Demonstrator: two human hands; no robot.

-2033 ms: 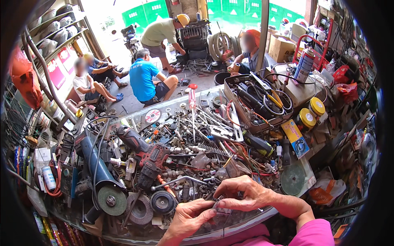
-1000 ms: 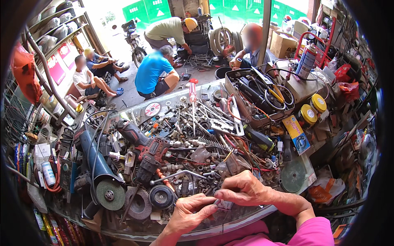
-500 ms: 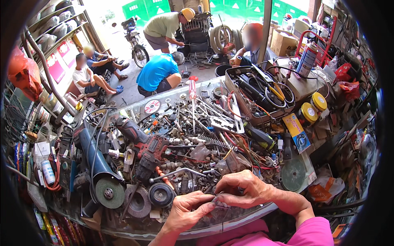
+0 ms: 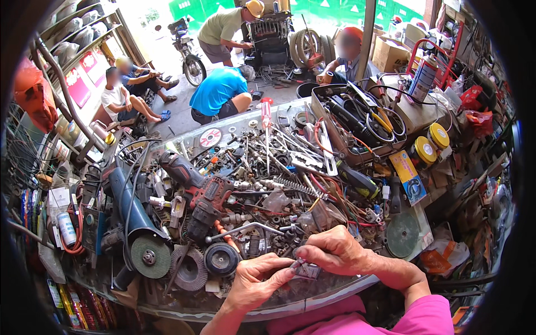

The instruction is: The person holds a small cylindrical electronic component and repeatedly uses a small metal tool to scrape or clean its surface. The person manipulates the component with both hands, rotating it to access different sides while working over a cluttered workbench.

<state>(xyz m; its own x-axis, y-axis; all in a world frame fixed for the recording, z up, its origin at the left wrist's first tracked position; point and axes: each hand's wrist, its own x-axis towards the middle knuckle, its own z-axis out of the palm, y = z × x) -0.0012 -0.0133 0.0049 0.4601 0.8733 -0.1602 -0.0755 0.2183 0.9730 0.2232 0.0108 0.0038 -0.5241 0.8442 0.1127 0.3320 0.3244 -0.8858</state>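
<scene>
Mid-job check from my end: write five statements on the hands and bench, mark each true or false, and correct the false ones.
1. The left hand and right hand meet at a small part. True.
2. The right hand grips a screwdriver. False: the red-handled screwdriver lies beyond both hands.
3. The red-and-black drill lies right of the blue angle grinder. True.
4. The grinder has no disc fitted. False: a greenish disc is on it.
5. The two yellow-lidded tins are left of the drill. False: they are to its right.

Daylight glares through the far opening (image 4: 146, 39); corners black; edges bowed.
</scene>
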